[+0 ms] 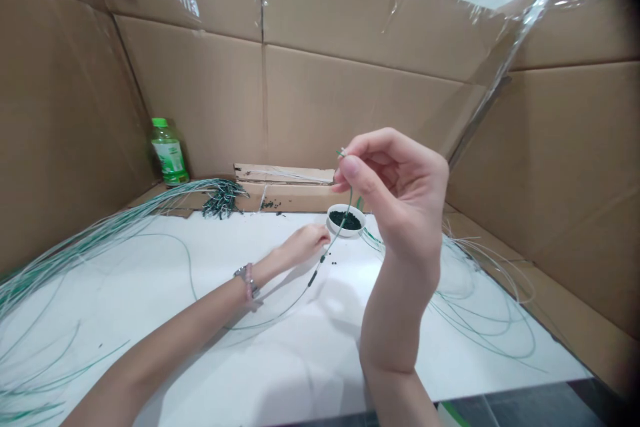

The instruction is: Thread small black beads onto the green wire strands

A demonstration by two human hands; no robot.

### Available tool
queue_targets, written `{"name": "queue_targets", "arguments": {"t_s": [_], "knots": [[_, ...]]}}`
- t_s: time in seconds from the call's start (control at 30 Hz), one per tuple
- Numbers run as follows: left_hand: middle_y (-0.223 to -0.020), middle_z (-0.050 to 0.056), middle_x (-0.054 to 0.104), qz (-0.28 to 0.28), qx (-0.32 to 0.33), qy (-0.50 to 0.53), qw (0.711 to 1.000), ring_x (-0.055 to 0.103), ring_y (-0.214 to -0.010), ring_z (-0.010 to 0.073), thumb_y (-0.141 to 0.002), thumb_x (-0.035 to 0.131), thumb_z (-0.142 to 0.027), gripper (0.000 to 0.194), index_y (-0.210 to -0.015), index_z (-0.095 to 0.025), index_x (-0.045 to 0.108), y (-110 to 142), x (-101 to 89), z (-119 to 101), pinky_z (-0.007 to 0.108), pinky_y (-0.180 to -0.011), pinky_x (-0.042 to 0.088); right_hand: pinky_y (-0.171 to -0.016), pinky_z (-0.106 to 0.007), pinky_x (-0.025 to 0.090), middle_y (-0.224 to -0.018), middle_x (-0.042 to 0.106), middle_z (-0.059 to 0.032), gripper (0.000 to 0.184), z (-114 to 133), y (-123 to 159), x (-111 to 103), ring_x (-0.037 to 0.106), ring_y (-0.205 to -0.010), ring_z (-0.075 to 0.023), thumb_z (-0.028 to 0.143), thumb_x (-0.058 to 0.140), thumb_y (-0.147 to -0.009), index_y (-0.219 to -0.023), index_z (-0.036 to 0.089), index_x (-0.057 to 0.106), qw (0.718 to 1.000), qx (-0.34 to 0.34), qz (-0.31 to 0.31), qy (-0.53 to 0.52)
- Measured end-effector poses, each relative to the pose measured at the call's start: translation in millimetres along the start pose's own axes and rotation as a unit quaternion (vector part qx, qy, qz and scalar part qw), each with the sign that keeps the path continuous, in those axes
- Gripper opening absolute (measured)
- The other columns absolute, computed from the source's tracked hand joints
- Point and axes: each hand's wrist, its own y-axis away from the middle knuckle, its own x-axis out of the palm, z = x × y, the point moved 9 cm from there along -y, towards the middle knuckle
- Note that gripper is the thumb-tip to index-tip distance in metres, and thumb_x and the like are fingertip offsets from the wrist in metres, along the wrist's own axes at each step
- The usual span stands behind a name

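Observation:
My right hand [400, 193] is raised in front of me, thumb and forefinger pinched on the end of a thin green wire [287, 310]. From those fingers the wire hangs past the bowl, then curves left across the white surface. Short black sleeves [313, 278] sit on it partway down. My left hand [306, 240] is low over the surface, just left of a white bowl [332, 227] filled with tiny black pieces [346, 220]. Its fingers are curled together; whatever they hold is too small to make out. A bracelet and a watch circle that wrist.
Long green and white wires [100, 233] spread along the left, ending in a dark-tipped bundle [223, 199]. More wires [485, 320] loop at the right. A green-capped bottle [169, 153] stands at the back left. Cardboard walls [350, 100] surround the white work surface [240, 373].

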Motion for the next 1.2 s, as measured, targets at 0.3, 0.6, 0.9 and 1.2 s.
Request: {"name": "queue_targets", "arguments": {"t_s": [0.3,0.6,0.9,1.2], "knots": [[-0.062,-0.003,0.058,-0.293,0.117,0.351,0.882,0.05,-0.053,0.0058,-0.074,0.067,-0.042,0.025,-0.073,-0.018,0.061,36,-159.9,-77,0.018,-0.052,0.043,-0.058,-0.02,0.056,-0.075,0.063,0.0013,0.008,7,3,21,0.064,-0.072,-0.011,0.014,0.06,-0.079,-0.074,0.02,0.06,0.999,-0.005,-0.005,-0.036],[-0.062,-0.003,0.054,-0.267,0.183,0.376,0.868,0.05,-0.051,0.0037,-0.077,0.066,-0.039,0.024,-0.067,-0.018,0.058,60,-168.7,-117,0.016,-0.051,0.046,-0.063,-0.023,0.06,-0.093,0.068,-0.0022,0.01,21,17,37,0.067,-0.087,-0.0152,0.01,0.06,-0.077,-0.077,0.02,0.061,0.999,-0.016,0.001,-0.041],[-0.061,-0.003,0.055,-0.262,0.217,0.349,0.873,0.053,-0.051,0.0036,-0.08,0.063,-0.036,0.02,-0.07,-0.019,0.06,67,-169.2,-129,0.014,-0.05,0.048,-0.059,-0.023,0.059,-0.092,0.069,-0.0021,0.012,26,19,35,0.067,-0.084,-0.0148,0.007,0.06,-0.076,-0.076,0.02,0.061,0.999,-0.028,-0.004,-0.037],[-0.065,-0.002,0.062,-0.218,0.18,0.406,0.869,0.058,-0.057,0.004,-0.075,0.069,-0.026,0.008,-0.073,-0.019,0.07,64,-168.8,-117,0.011,-0.054,0.051,-0.057,-0.02,0.059,-0.092,0.07,-0.0015,0.011,27,18,36,0.067,-0.085,-0.014,0.009,0.061,-0.076,-0.074,0.019,0.061,0.999,-0.029,0.014,-0.029]]}}
